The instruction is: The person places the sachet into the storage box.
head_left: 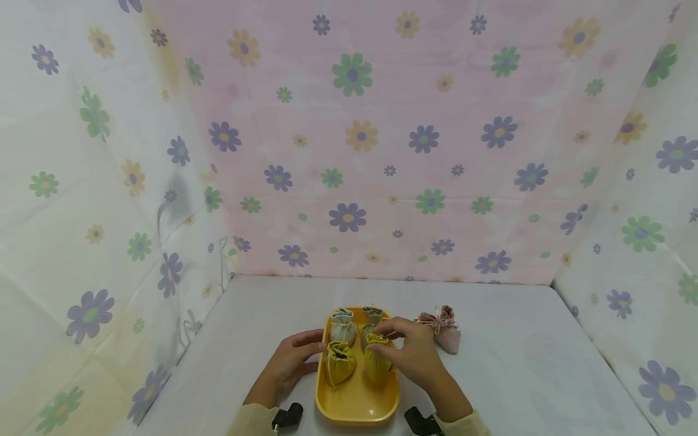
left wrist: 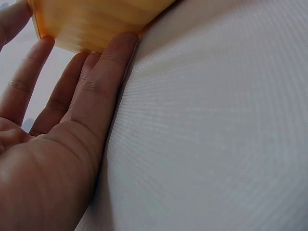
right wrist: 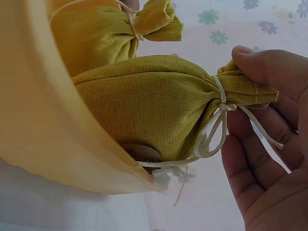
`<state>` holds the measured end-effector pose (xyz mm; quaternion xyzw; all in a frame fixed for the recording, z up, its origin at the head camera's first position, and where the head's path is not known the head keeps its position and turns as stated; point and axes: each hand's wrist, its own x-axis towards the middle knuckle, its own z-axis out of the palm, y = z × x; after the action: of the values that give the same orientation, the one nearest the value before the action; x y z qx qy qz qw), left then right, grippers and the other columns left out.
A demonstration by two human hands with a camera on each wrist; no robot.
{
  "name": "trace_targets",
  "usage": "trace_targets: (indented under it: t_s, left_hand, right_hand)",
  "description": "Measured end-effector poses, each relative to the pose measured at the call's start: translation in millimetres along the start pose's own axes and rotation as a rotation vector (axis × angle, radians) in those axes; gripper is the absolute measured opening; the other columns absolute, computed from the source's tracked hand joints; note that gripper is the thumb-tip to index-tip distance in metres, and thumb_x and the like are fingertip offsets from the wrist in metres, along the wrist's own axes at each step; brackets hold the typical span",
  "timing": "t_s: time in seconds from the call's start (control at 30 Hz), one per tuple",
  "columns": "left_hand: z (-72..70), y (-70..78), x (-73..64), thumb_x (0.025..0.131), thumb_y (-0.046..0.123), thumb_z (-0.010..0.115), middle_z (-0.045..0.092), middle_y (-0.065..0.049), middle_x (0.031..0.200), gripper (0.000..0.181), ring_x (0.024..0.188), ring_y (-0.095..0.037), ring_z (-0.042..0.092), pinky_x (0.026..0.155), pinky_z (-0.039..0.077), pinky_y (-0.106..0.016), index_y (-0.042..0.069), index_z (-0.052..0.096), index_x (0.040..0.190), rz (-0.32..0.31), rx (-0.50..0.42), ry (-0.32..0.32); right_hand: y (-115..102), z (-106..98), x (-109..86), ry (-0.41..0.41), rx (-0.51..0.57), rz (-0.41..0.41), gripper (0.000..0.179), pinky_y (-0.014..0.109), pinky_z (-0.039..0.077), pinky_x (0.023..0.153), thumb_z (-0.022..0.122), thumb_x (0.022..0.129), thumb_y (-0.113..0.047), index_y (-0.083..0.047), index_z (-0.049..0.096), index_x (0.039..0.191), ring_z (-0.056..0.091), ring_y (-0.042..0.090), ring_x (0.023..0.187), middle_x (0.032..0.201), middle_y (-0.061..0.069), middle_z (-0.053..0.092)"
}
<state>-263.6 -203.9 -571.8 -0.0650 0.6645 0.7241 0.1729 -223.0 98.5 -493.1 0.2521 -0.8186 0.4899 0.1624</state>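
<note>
My right hand (head_left: 418, 357) pinches the gathered neck of a mustard-yellow drawstring pouch (head_left: 378, 368) between thumb and fingers. In the right wrist view this pouch (right wrist: 149, 96) has a cream cord tied in a bow, and its lower part is inside the yellow tray (right wrist: 62, 130). A second yellow pouch (head_left: 340, 364) leans to its left. Behind them in the tray sit a pale pouch (head_left: 343, 330) and an olive-grey pouch (head_left: 373, 313), partly hidden by my right hand. My left hand (head_left: 289, 363) rests its extended fingers against the left outer wall of the tray (left wrist: 101, 21).
A dusty-pink drawstring pouch (head_left: 448, 338) lies on the white table (head_left: 518, 375), right of the tray and just beyond my right hand. Flower-printed cloth walls (head_left: 376, 175) enclose the back and both sides.
</note>
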Motion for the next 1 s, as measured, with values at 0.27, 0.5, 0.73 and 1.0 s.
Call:
trace_targets:
  t_s: [0.27, 0.5, 0.73, 1.0]
  left_hand:
    - [0.5, -0.3, -0.1, 0.081, 0.034, 0.089, 0.058, -0.014, 0.149, 0.072, 0.124, -0.024, 0.065, 0.094, 0.062, -0.044, 0.010, 0.062, 0.143, 0.003, 0.004, 0.003]
    - [-0.1, -0.3, 0.4, 0.082, 0.034, 0.088, 0.059, -0.013, 0.148, 0.069, 0.125, -0.024, 0.064, 0.094, 0.062, -0.044, 0.010, 0.063, 0.142, 0.006, 0.007, -0.003]
    - [0.4, 0.5, -0.7, 0.082, 0.034, 0.088, 0.060, -0.014, 0.147, 0.071, 0.122, -0.023, 0.066, 0.094, 0.062, -0.043, 0.010, 0.062, 0.143, 0.002, 0.010, 0.002]
    - [1.3, 0.2, -1.8, 0.082, 0.034, 0.088, 0.060, -0.013, 0.147, 0.070, 0.123, -0.023, 0.065, 0.093, 0.062, -0.043, 0.010, 0.063, 0.142, 0.005, 0.010, 0.009]
  right_hand:
    - [1.1, 3.4, -2.1, -0.035, 0.012, 0.040, 0.026, 0.038, 0.064, 0.078, 0.091, 0.080, -0.022, -0.024, 0.078, 0.103, 0.070, 0.004, 0.087, 0.099, -0.016, 0.076]
    - [5.1, 5.7, -3.7, -0.040, 0.005, 0.050, 0.026, 0.038, 0.064, 0.079, 0.091, 0.080, -0.022, -0.022, 0.079, 0.103, 0.070, 0.003, 0.089, 0.101, -0.019, 0.075]
    - [5.4, 6.0, -3.8, -0.051, 0.015, 0.056, 0.022, 0.039, 0.064, 0.077, 0.090, 0.082, -0.020, -0.019, 0.080, 0.101, 0.070, 0.003, 0.084, 0.095, -0.016, 0.076]
    - [1.3, 4.1, -4.0, -0.015, 0.040, 0.051, 0.022, 0.026, 0.062, 0.067, 0.087, 0.084, -0.015, -0.031, 0.076, 0.095, 0.069, 0.002, 0.078, 0.089, -0.016, 0.075]
